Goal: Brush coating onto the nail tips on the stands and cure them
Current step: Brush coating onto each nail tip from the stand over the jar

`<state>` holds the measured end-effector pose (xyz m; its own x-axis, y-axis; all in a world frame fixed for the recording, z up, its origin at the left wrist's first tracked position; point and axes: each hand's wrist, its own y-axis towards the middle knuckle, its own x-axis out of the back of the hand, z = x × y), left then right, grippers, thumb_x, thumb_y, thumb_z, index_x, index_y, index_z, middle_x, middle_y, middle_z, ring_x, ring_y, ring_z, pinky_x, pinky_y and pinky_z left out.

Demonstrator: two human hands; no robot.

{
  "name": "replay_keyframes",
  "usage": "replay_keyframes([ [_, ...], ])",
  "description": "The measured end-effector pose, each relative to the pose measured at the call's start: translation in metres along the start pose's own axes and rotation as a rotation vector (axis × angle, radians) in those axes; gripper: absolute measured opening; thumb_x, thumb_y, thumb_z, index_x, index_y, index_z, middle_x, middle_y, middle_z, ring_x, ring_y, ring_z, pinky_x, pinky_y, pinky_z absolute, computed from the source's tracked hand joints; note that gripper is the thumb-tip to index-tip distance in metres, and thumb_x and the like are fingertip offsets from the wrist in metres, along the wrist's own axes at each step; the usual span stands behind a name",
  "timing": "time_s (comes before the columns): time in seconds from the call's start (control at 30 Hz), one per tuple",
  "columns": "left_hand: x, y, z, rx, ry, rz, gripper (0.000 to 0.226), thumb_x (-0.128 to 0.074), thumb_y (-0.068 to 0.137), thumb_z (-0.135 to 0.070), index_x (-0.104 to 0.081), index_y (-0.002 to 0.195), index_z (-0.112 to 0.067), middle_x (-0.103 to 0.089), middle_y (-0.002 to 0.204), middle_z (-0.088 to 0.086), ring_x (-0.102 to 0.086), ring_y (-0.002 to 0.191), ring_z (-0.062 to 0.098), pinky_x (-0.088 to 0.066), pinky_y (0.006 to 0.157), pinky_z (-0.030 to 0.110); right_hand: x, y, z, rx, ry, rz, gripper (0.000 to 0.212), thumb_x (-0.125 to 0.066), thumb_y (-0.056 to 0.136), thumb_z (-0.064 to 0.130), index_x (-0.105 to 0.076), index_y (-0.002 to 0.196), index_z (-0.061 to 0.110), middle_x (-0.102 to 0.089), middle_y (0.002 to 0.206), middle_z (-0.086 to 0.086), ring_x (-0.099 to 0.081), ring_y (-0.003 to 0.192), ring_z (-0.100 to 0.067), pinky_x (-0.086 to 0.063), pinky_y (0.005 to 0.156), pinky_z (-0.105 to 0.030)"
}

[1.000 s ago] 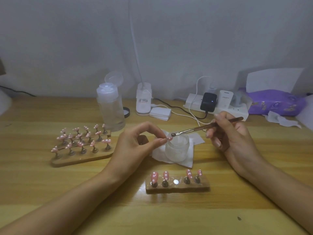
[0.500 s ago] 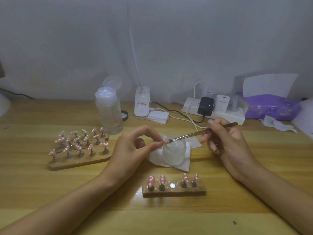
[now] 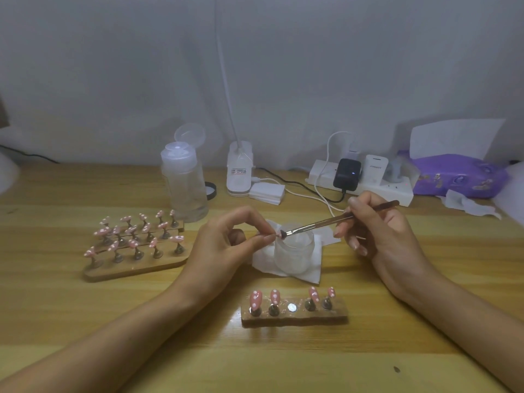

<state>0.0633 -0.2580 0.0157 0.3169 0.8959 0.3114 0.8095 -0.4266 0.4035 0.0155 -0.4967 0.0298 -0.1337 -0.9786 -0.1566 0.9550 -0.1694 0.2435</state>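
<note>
Pinching small pink nail tip (image 3: 281, 235) in left hand (image 3: 226, 246) fingers | right hand (image 3: 382, 232) fingers grip brush (image 3: 326, 222), bristles on tip

The wooden surface (image 3: 56, 307) is carrying a large nail stand (image 3: 136, 268) at left, a small stand (image 3: 295, 319) in front, a white tissue (image 3: 306, 275) centrally, a clear bottle (image 3: 184, 188) and a power strip (image 3: 397, 191) behind

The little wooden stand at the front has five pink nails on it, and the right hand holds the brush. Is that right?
Not quite. The head view shows four pink nails on the little wooden stand, not five; its middle spot is bare. The left hand pinches a loose nail. The right hand does hold the brush.
</note>
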Motion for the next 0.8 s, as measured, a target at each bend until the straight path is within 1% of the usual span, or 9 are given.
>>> replay_keyframes([
  [0.13, -0.0003, -0.0002, -0.0008, -0.009, -0.006, 0.021, 0.005, -0.071, 0.087, -0.024, -0.069, 0.086, -0.02, -0.062, 0.061, -0.02, -0.035, 0.047, 0.003, -0.032, 0.049, 0.011, 0.0014, 0.0016, 0.0006, -0.011, 0.041, -0.045, 0.02, -0.063, 0.083, 0.037, -0.06, 0.066, 0.027, -0.067, 0.062, -0.007, -0.047, 0.044, -0.01, -0.037, 0.04, -0.016],
  [0.2, -0.0001, -0.0002, -0.0009, -0.001, -0.016, 0.023, 0.007, -0.071, 0.085, -0.03, -0.068, 0.084, -0.024, -0.063, 0.064, -0.015, -0.036, 0.048, 0.005, -0.033, 0.049, 0.013, 0.0007, 0.0015, 0.0002, -0.009, 0.03, -0.009, 0.02, -0.063, 0.083, 0.039, -0.059, 0.072, 0.022, -0.068, 0.065, -0.009, -0.049, 0.045, -0.011, -0.036, 0.04, -0.016],
  [0.27, 0.0003, 0.0, -0.0002, -0.003, -0.008, 0.025, 0.006, -0.071, 0.084, -0.033, -0.068, 0.083, -0.028, -0.058, 0.058, -0.011, -0.034, 0.048, 0.005, -0.031, 0.05, 0.014, 0.0002, 0.0011, 0.0, -0.014, 0.017, -0.013, 0.023, -0.062, 0.084, 0.038, -0.055, 0.076, 0.018, -0.068, 0.065, -0.009, -0.049, 0.046, -0.011, -0.036, 0.039, -0.016],
  [0.4, 0.0007, 0.0002, 0.0006, 0.01, -0.014, 0.031, 0.01, -0.069, 0.081, -0.04, -0.068, 0.084, -0.03, -0.065, 0.07, -0.002, -0.037, 0.049, 0.006, -0.034, 0.05, 0.016, 0.0016, 0.001, 0.0008, -0.01, 0.041, -0.024, 0.019, -0.063, 0.083, 0.039, -0.06, 0.07, 0.025, -0.068, 0.065, -0.009, -0.049, 0.046, -0.01, -0.035, 0.039, -0.015],
  [0.47, 0.0006, 0.0008, 0.0011, 0.009, -0.007, 0.03, 0.01, -0.069, 0.081, -0.04, -0.068, 0.083, -0.031, -0.063, 0.067, 0.001, -0.037, 0.049, 0.007, -0.033, 0.05, 0.015, 0.0007, 0.0006, 0.0005, -0.002, 0.018, 0.018, 0.021, -0.063, 0.084, 0.04, -0.059, 0.073, 0.022, -0.07, 0.069, -0.011, -0.052, 0.048, -0.012, -0.037, 0.04, -0.016],
  [0.53, 0.0006, 0.0009, 0.0015, 0.009, 0.008, 0.027, 0.011, -0.069, 0.081, -0.041, -0.067, 0.084, -0.03, -0.06, 0.066, 0.007, -0.037, 0.049, 0.008, -0.033, 0.05, 0.017, 0.0007, 0.0006, 0.0002, -0.006, 0.01, -0.007, 0.021, -0.062, 0.085, 0.037, -0.057, 0.074, 0.02, -0.069, 0.068, -0.011, -0.051, 0.047, -0.012, -0.035, 0.039, -0.016],
  [0.63, 0.0004, 0.001, 0.0006, 0.013, 0.003, 0.032, 0.01, -0.068, 0.082, -0.041, -0.067, 0.085, -0.031, -0.067, 0.078, 0.004, -0.039, 0.051, 0.009, -0.036, 0.051, 0.021, 0.0017, 0.0016, 0.0011, -0.006, 0.042, -0.049, 0.019, -0.061, 0.084, 0.036, -0.06, 0.068, 0.026, -0.067, 0.064, -0.009, -0.049, 0.044, -0.01, -0.034, 0.038, -0.015],
  [0.73, 0.0, 0.0006, -0.0002, 0.004, 0.006, 0.03, 0.009, -0.068, 0.082, -0.039, -0.067, 0.084, -0.031, -0.059, 0.063, 0.005, -0.036, 0.05, 0.01, -0.033, 0.051, 0.022, 0.0002, 0.0002, 0.002, 0.001, 0.012, 0.013, 0.02, -0.063, 0.084, 0.041, -0.061, 0.071, 0.026, -0.07, 0.069, -0.011, -0.052, 0.047, -0.013, -0.036, 0.04, -0.016],
  [0.8, 0.0, 0.0001, -0.0005, -0.006, 0.024, 0.023, 0.008, -0.069, 0.083, -0.037, -0.067, 0.084, -0.029, -0.053, 0.056, -0.001, -0.035, 0.049, 0.01, -0.032, 0.051, 0.02, -0.0001, 0.0002, 0.0016, -0.003, 0.0, -0.01, 0.02, -0.062, 0.085, 0.039, -0.061, 0.069, 0.027, -0.069, 0.068, -0.011, -0.052, 0.047, -0.012, -0.035, 0.038, -0.015],
])
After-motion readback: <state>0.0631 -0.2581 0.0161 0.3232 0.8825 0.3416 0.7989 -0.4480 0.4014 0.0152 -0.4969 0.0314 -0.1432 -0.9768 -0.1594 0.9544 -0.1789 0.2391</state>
